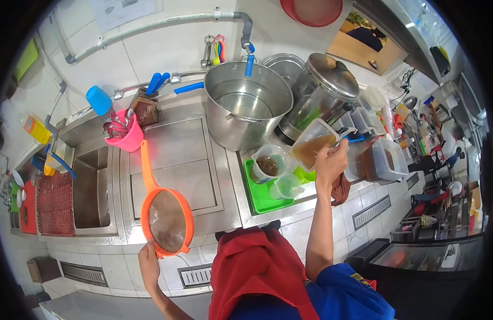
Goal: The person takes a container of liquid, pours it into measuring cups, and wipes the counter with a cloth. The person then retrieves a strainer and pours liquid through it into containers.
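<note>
My left hand [148,265] is closed on the lower rim of an orange strainer [188,228]. The strainer's mesh looks wet and brownish, and its long handle points away over the steel counter. On the other side, my right hand [332,162] grips the near side of a clear plastic container [314,143] with brown liquid in it. That container is tilted; a small metal piece shows by my fingers, too unclear to name. Below it, a clear measuring jug [269,163] with dark contents and a smaller clear jug [287,186] stand on a green tray [257,205].
A large steel pot [241,125] of clear liquid stands under a blue-handled tap [249,64]. Beside it is a lidded steel urn [321,96]. A pink cup of spoons [130,140] and a sink [92,186] are left. Plastic tubs [389,160] line the right.
</note>
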The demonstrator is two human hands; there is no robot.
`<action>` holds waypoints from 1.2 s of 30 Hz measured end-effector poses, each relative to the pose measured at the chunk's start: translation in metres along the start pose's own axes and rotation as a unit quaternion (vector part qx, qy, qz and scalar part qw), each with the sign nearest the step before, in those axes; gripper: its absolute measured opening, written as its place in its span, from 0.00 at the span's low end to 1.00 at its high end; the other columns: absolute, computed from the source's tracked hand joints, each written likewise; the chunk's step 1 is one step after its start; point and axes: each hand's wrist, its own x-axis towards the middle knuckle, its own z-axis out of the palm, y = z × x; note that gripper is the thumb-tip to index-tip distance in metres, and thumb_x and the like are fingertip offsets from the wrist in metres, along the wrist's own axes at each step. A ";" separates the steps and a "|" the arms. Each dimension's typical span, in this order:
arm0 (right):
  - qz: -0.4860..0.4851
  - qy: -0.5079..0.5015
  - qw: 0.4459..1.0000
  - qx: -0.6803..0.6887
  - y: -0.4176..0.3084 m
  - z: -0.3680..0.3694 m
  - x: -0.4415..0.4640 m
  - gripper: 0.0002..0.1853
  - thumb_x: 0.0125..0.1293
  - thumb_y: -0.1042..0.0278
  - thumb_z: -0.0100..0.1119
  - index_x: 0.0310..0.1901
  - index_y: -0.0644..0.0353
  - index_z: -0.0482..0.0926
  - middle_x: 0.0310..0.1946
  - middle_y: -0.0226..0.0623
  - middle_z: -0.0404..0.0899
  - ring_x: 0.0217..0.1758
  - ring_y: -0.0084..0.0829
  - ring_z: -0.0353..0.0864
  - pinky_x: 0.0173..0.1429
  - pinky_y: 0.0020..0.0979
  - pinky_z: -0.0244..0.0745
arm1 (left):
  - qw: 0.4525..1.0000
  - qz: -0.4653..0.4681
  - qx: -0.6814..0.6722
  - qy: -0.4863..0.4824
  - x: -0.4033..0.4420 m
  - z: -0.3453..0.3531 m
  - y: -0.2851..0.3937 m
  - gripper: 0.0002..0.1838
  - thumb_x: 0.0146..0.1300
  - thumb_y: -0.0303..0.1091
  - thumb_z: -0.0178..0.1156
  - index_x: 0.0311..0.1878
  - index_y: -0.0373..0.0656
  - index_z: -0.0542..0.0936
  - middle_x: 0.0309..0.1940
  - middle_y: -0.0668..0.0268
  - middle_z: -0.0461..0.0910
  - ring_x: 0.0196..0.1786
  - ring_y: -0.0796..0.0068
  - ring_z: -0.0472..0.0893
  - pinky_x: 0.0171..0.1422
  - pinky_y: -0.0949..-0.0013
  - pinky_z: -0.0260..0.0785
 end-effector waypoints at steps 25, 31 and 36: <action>-0.026 -0.043 0.998 -0.024 -0.005 0.003 -0.004 0.10 0.59 0.77 0.58 0.39 0.64 0.67 0.34 0.55 0.76 0.40 0.64 0.77 0.42 0.55 0.70 | 0.999 0.004 -0.042 -0.002 -0.002 0.007 -0.019 0.29 0.82 0.51 0.45 0.26 0.41 0.67 0.20 0.74 0.61 0.26 0.82 0.57 0.29 0.68 0.51; -0.037 -0.056 0.997 -0.036 -0.007 0.004 -0.001 0.12 0.58 0.77 0.60 0.40 0.63 0.67 0.35 0.54 0.76 0.42 0.62 0.77 0.42 0.55 0.71 | 0.999 0.021 -0.049 0.003 -0.001 0.008 -0.020 0.29 0.82 0.51 0.44 0.26 0.39 0.68 0.20 0.74 0.62 0.26 0.82 0.57 0.29 0.68 0.52; -0.043 -0.061 0.996 -0.051 -0.010 0.006 0.000 0.12 0.58 0.77 0.61 0.40 0.63 0.67 0.35 0.53 0.76 0.42 0.62 0.78 0.42 0.55 0.71 | 0.998 0.014 -0.060 -0.005 0.000 0.008 -0.021 0.29 0.82 0.50 0.44 0.26 0.39 0.68 0.20 0.73 0.63 0.26 0.80 0.58 0.30 0.68 0.54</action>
